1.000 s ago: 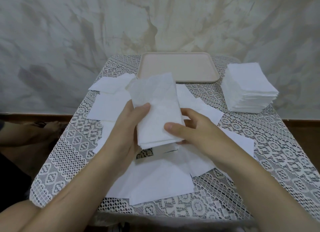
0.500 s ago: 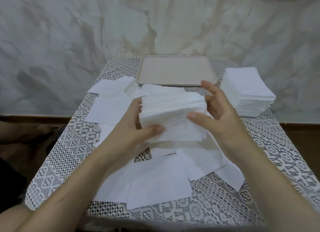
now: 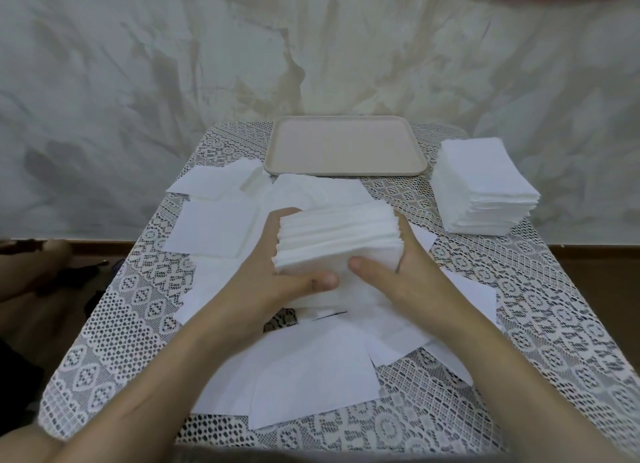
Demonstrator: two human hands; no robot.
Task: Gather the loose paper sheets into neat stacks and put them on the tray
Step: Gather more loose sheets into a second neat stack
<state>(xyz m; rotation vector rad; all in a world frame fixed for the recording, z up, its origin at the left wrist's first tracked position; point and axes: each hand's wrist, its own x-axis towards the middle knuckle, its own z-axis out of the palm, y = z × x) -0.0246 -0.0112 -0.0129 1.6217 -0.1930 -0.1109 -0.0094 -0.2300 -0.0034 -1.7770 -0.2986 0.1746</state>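
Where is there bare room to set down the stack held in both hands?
The tray is bare. Lace cloth shows bare in front of the tall pile and along the left edge. Around the held stack, loose sheets crowd it.

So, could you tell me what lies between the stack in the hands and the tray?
In the head view, loose sheets on the lace cloth fill the stretch from held stack to tray.
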